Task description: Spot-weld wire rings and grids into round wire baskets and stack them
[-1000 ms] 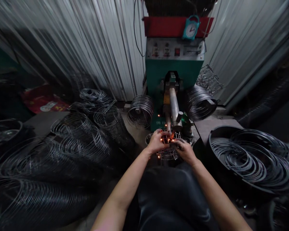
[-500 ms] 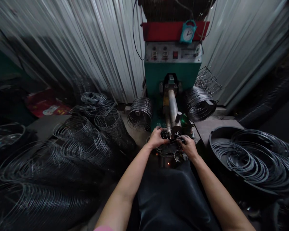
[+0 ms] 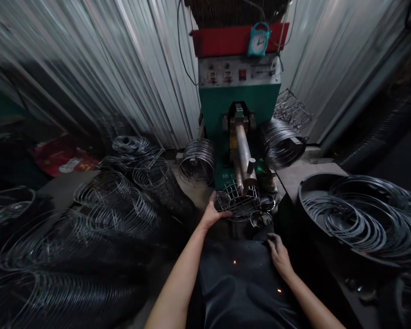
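The work looks partway through. The basket (image 3: 242, 210) has its shape already, with a curved rim and crossing wires forming a grid, so the main frame seems done. It sits at the front of the machine (image 3: 219, 107), right under the end of the arm (image 3: 244, 144), and has not been set aside. Two glowing specks (image 3: 234, 262) lie over the apron (image 3: 241, 283), in front of the machine, which suggests hot joining of the wires. Which crossings are joined and which are left cannot be told; the wires are too fine and dim.

The left hand (image 3: 212, 214) is closed on the near left side of the basket, thumb along the lower edge and fingers behind. The right hand (image 3: 279, 256) is well apart from the basket, in front of the machine and to its right, above the apron's edge. Its fingers are curled, with darkened tips; whether they pinch a small piece I cannot tell.

The basket is bare metal, dull grey and open, shallow and rounded, the grid catching light along its far side. Small rings (image 3: 261, 219) show near its right side, at the machine's front; whether they belong to it is unclear. Spare wire stands on both sides of the machine: a left coil (image 3: 197, 160) and a right coil (image 3: 281, 144).
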The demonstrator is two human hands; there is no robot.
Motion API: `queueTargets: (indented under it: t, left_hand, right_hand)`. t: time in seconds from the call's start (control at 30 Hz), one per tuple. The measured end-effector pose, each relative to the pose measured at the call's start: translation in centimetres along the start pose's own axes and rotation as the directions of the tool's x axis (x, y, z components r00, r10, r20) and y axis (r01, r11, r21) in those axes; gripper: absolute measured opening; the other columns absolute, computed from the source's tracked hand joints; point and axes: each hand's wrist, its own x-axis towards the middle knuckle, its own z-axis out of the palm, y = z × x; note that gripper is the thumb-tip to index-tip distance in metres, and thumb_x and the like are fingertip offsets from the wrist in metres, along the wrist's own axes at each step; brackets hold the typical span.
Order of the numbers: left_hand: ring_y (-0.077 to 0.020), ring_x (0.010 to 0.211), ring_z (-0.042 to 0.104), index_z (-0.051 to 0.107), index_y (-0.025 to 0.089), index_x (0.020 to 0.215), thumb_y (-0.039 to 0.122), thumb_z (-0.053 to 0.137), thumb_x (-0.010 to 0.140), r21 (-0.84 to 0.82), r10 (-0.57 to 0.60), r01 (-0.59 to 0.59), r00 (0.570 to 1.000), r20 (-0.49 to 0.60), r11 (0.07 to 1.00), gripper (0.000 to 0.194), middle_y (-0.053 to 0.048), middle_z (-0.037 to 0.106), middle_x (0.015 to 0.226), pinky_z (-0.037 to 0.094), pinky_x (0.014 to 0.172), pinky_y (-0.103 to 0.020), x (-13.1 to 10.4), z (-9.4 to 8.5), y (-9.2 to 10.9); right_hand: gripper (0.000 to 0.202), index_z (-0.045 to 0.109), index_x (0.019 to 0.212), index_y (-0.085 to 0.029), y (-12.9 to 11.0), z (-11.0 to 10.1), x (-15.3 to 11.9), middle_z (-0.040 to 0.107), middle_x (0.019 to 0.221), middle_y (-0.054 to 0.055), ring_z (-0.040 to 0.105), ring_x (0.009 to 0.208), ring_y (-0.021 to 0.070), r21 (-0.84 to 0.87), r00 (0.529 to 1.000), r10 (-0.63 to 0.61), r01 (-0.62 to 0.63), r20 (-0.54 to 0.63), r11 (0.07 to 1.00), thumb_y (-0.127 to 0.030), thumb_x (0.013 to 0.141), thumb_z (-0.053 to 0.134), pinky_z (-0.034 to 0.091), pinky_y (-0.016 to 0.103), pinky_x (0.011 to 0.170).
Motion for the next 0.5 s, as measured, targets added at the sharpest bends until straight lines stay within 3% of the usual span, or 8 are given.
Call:
queueTargets:
  t: [0.07,0.13,0.23,0.33,0.4,0.5]
  left_hand:
    - [-0.0241,0.121,0.043,0.023,0.018,0.134,0.035,0.081,0.048,-0.136,-0.053,0.049,0.998,-0.020,0.990,0.105,-0.014,0.044,0.131,0.035,0.101,-0.039,-0.3,0.6,-1.2]
    - [-0.0226,0.119,0.046,0.026,0.018,0.131,0.034,0.080,0.049,-0.246,-0.074,0.062,0.996,-0.040,0.967,0.100,-0.013,0.045,0.130,0.038,0.099,-0.037,-0.4,1.0,-1.5]
    - [-0.0229,0.115,0.049,0.029,0.019,0.129,0.032,0.080,0.048,-0.330,-0.087,0.071,0.996,-0.032,0.941,0.097,-0.012,0.046,0.128,0.043,0.094,-0.037,-1.2,0.6,-1.1]
    - [-0.0240,0.109,0.053,0.031,0.022,0.129,0.029,0.081,0.046,-0.316,-0.108,0.119,0.993,0.053,0.941,0.097,-0.011,0.047,0.127,0.047,0.089,-0.036,-3.3,-0.4,-0.5]
    - [-0.0240,0.107,0.054,0.032,0.023,0.129,0.029,0.080,0.046,-0.306,-0.121,0.133,0.991,0.056,0.943,0.096,-0.010,0.048,0.126,0.049,0.087,-0.036,-5.0,-0.7,-0.2]
    - [-0.0240,0.106,0.053,0.035,0.022,0.126,0.032,0.079,0.046,-0.344,-0.144,0.132,0.990,-0.010,0.930,0.092,-0.009,0.050,0.122,0.050,0.084,-0.035,-7.3,-0.5,0.2]
  right_hand:
    - [0.023,0.058,0.087,-0.023,0.4,-0.2,0.3,0.064,0.075,0.003,0.062,0.067,0.0195,0.200,0.986,0.167,-0.164,0.004,0.966,-0.041,0.073,0.058,0.053,0.032,0.058]
    - [0.022,0.059,0.084,-0.022,-0.3,-0.5,1.7,0.062,0.072,0.002,0.060,0.061,0.0176,0.391,0.953,0.300,-0.290,0.036,0.873,-0.039,0.069,0.061,0.054,0.031,0.053]
    - [0.019,0.062,0.077,-0.021,-1.7,-1.6,3.6,0.061,0.069,0.002,0.059,0.058,0.0170,0.542,0.910,0.385,-0.405,0.156,0.736,-0.033,0.063,0.066,0.054,0.033,0.052]
    - [0.014,0.062,0.074,-0.020,-2.7,-3.0,3.9,0.061,0.067,0.003,0.060,0.062,0.0178,0.621,0.864,0.417,-0.497,0.283,0.606,-0.027,0.063,0.066,0.055,0.036,0.059]
    - [0.011,0.061,0.071,-0.020,-3.0,-3.6,3.4,0.061,0.065,0.002,0.060,0.063,0.0181,0.640,0.863,0.415,-0.497,0.290,0.586,-0.027,0.064,0.065,0.055,0.037,0.061]
    - [0.015,0.061,0.073,-0.021,-2.9,-3.6,2.0,0.061,0.062,0.001,0.058,0.057,0.0169,0.616,0.889,0.423,-0.435,0.178,0.656,-0.033,0.063,0.065,0.052,0.033,0.052]
